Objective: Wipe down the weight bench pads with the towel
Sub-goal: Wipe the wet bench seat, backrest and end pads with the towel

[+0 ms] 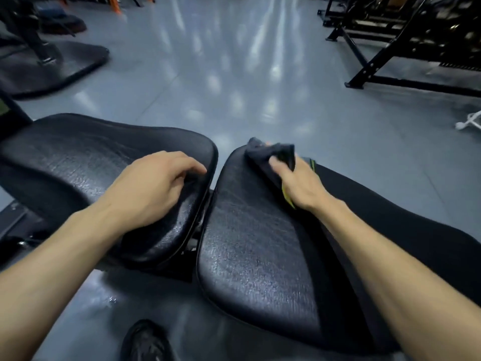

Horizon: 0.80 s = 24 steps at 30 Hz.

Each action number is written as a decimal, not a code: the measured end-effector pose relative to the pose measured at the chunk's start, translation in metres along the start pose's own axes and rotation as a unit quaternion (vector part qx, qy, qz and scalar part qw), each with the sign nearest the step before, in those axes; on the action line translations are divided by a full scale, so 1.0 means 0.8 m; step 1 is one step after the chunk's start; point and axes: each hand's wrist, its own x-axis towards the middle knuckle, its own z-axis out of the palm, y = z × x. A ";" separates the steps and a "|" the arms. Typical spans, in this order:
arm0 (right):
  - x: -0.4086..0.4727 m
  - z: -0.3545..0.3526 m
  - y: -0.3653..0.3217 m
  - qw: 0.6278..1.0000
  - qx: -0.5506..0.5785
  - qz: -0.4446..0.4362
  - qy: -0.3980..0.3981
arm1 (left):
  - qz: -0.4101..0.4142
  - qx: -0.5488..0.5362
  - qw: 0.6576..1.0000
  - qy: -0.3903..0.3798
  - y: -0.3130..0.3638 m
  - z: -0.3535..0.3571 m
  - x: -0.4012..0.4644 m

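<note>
view: single head camera, wide-angle
facing: forward and down
near: bench [260, 243] pads, close below
far: gym floor [234, 74]

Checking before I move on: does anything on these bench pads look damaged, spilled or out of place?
Nothing stands out. Both pads, left pad and right pad, look intact, with no visible tears or spills. The right hand holds the towel at the right pad's far end; the left hand rests on the left pad.

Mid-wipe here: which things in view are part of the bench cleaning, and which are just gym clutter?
Part of the job:
- dark towel, gripped by the right hand
- right pad, under the towel
- left pad, with the left hand resting on its edge

Just lying about:
- black rack frame
- floor mat
- shoe
</note>
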 end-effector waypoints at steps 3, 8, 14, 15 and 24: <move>-0.002 0.034 -0.040 0.999 -0.036 -0.003 0.011 | -0.012 -0.009 1.000 0.015 -0.006 -0.005 -0.012; -0.173 0.059 -0.108 0.966 0.007 -0.233 -0.111 | 0.005 -0.036 0.999 0.031 -0.014 -0.009 -0.025; -0.173 0.017 -0.059 0.997 0.043 -0.046 -0.036 | 0.009 -0.081 0.996 0.047 -0.029 -0.018 -0.051; -0.156 0.016 -0.051 0.999 0.016 0.027 0.018 | 0.009 -0.093 0.994 0.051 -0.031 -0.020 -0.057; -0.203 0.115 -0.155 0.990 -0.111 -0.083 -0.004 | -0.037 -0.152 0.984 0.079 -0.049 -0.043 -0.082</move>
